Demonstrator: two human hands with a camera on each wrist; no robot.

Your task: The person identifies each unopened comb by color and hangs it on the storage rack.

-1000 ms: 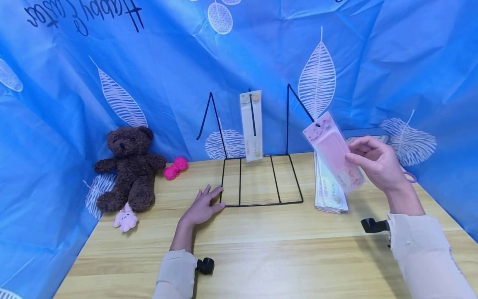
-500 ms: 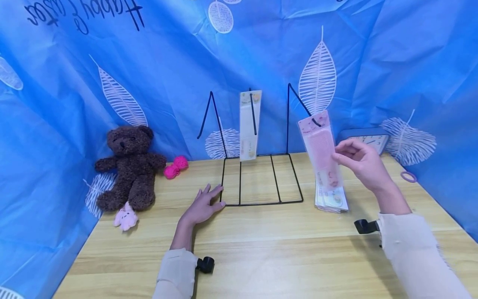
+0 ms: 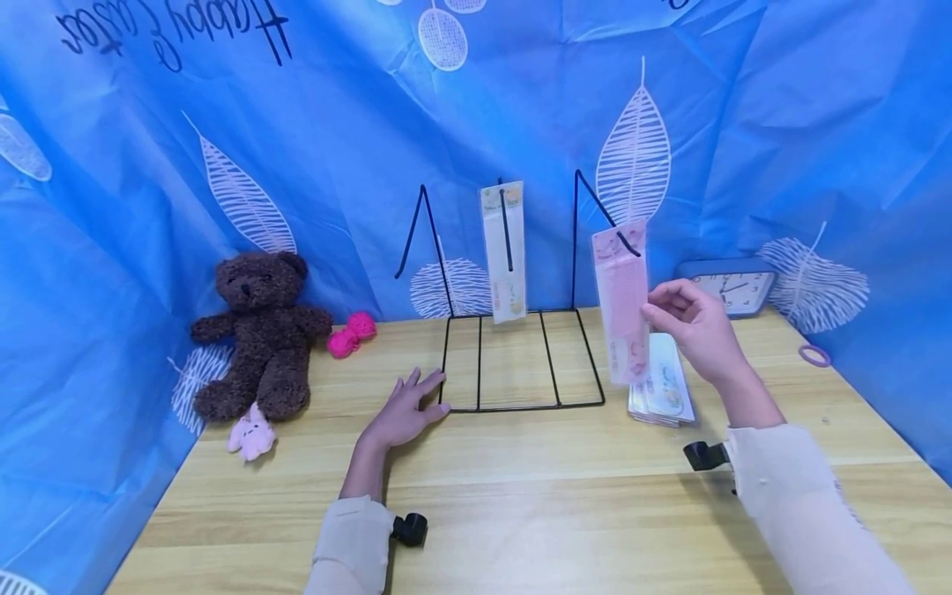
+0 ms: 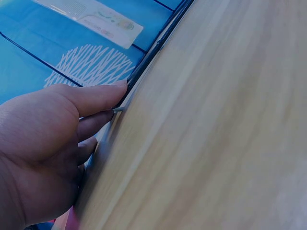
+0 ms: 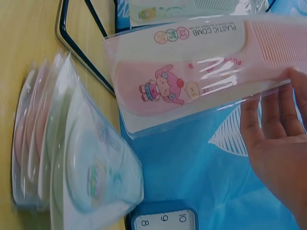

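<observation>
A pink plastic comb in a clear packet (image 3: pixel 623 318) hangs from the right prong of a black wire rack (image 3: pixel 521 408), close to the prong's tip. My right hand (image 3: pixel 695 330) pinches the packet's right edge between thumb and fingers; the right wrist view shows a cartoon girl on the comb's handle (image 5: pixel 160 88). My left hand (image 3: pixel 402 416) rests on the rack's front left corner, fingers fairly straight, thumb touching the wire. Another packet, pale with a comb (image 3: pixel 511 293), hangs on the middle prong. The left prong carries nothing.
Several packaged combs (image 3: pixel 662 392) lie stacked right of the rack, below the hanging pink one. Behind stand a blue clock (image 3: pixel 740 289) and a blue cloth (image 3: pixel 335 165). A purple ring (image 3: pixel 814 355), brown teddy bear (image 3: pixel 264 330), pink pompoms (image 3: pixel 349 335) and small pink plush (image 3: pixel 251 434) sit around.
The pink comb packet has swung from slanting right to nearly upright on the prong. My right hand has moved left with it, uncovering the clock. The left hand stays put.
</observation>
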